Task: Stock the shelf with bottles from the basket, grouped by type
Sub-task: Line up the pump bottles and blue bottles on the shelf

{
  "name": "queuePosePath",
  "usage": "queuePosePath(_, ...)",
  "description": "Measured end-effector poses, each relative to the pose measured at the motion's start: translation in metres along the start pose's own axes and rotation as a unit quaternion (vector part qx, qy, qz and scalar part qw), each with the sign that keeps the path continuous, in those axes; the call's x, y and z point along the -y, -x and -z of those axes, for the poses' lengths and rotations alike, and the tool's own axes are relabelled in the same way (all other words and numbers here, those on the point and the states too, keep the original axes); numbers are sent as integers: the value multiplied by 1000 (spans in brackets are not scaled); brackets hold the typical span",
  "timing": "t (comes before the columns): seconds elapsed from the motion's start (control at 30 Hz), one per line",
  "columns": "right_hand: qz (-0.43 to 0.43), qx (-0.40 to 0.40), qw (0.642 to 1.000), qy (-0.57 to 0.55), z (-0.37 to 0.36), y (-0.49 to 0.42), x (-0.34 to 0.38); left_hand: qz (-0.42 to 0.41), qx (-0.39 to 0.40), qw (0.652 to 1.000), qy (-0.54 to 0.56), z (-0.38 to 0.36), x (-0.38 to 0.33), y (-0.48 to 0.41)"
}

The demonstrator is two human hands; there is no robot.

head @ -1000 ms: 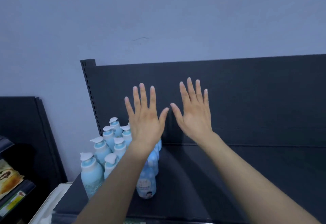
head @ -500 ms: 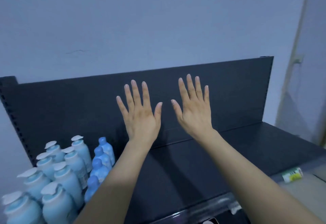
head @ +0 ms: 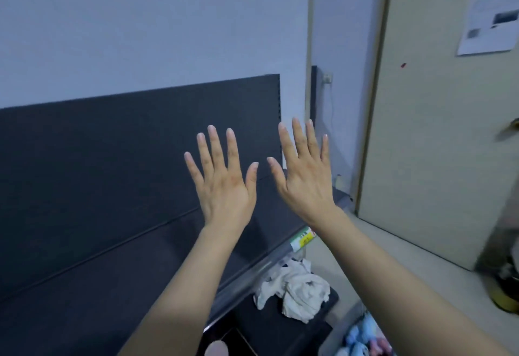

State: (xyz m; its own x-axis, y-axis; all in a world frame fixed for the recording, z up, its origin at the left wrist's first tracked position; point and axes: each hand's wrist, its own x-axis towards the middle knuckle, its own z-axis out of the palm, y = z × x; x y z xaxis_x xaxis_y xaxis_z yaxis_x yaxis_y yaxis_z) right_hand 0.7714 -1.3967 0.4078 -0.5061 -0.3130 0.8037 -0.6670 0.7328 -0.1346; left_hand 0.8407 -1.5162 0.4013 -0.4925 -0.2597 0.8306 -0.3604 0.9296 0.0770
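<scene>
My left hand (head: 223, 180) and my right hand (head: 304, 176) are raised side by side in front of me, fingers straight and spread, holding nothing. Behind and below them runs the black shelf (head: 118, 274) with its dark back panel (head: 112, 159); the stretch in view carries no bottles. At the bottom right, partly hidden by my right forearm, lies the basket (head: 338, 330) with pale blue bottles (head: 362, 339) inside it.
A crumpled white cloth (head: 295, 289) lies on a lower dark shelf (head: 269, 327). A green and yellow price label (head: 303, 239) sticks to the shelf's front rail. On the right stands a beige door (head: 438, 131) with a paper sheet (head: 490, 19).
The view has swung to the right: the blue bottles standing at the shelf's left end have left the frame, and the door and basket have come in. Both hands stay raised and spread.
</scene>
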Motion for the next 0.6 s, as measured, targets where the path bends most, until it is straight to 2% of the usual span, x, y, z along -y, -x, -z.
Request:
queuePosePath(0.3,-39,38,997,47,-1,55,-171,-41,66,995,60,-84,-162,39)
queuePosePath(0.6,-143,143,976,75,-39,143,-286,-128,185,967,119,-177,-248,116)
